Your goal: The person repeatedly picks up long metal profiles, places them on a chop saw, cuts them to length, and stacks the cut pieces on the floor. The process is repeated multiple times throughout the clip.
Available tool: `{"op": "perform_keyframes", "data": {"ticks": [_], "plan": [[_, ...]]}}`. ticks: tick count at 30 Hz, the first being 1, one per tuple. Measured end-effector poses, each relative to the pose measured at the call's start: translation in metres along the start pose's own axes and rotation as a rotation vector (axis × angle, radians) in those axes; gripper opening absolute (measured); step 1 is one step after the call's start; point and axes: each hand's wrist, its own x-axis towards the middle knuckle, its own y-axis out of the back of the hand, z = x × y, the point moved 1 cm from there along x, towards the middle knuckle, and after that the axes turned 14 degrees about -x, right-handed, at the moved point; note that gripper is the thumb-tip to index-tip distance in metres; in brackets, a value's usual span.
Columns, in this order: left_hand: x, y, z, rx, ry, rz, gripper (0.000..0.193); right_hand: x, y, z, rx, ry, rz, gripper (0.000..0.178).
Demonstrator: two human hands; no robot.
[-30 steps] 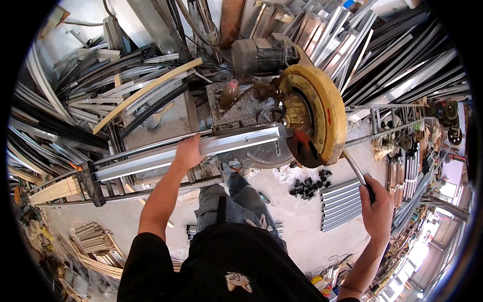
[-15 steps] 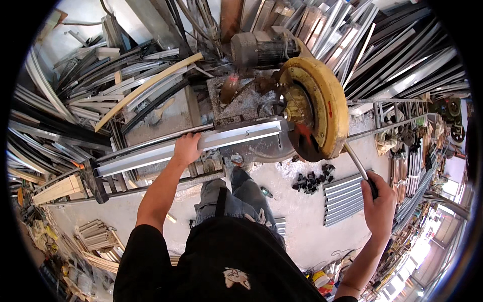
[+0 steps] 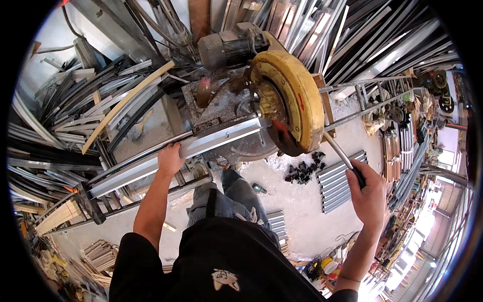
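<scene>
A workshop seen from above: a person in a dark top stands at the near edge of a long metal-railed bench (image 3: 196,181) carrying a cutting saw. A silver profile (image 3: 221,141), straight and angled, lies along the bench, its left end by a dark stop block (image 3: 91,202) near the bench's left end, its right end just beside the dark blade (image 3: 285,140); whether they touch cannot be told. The left hand (image 3: 171,160) has its fingers closed over the profile, about midway. The right hand (image 3: 370,194), beyond the bench's near edge, has its fingers wrapped around the black grip of a metal lever (image 3: 339,150). A round yellow guard (image 3: 302,95) partly encloses the blade. Toward the bench's far edge stands a brownish bottle (image 3: 204,92), its contents unclear. On the floor, black offcuts (image 3: 305,169) lie heaped beside a row of grey profiles (image 3: 336,187).
</scene>
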Motion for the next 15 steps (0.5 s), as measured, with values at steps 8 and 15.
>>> {"op": "perform_keyframes", "data": {"ticks": [8, 15], "plan": [[0.000, -0.003, 0.010, 0.093, -0.020, 0.135, 0.072, 0.000, -0.001, -0.001, -0.004, 0.065, 0.085, 0.020], [0.031, -0.027, 0.088, -0.037, -0.191, 0.215, 0.094, 0.004, -0.004, 0.002, -0.129, 0.135, 0.090, 0.022]]}}
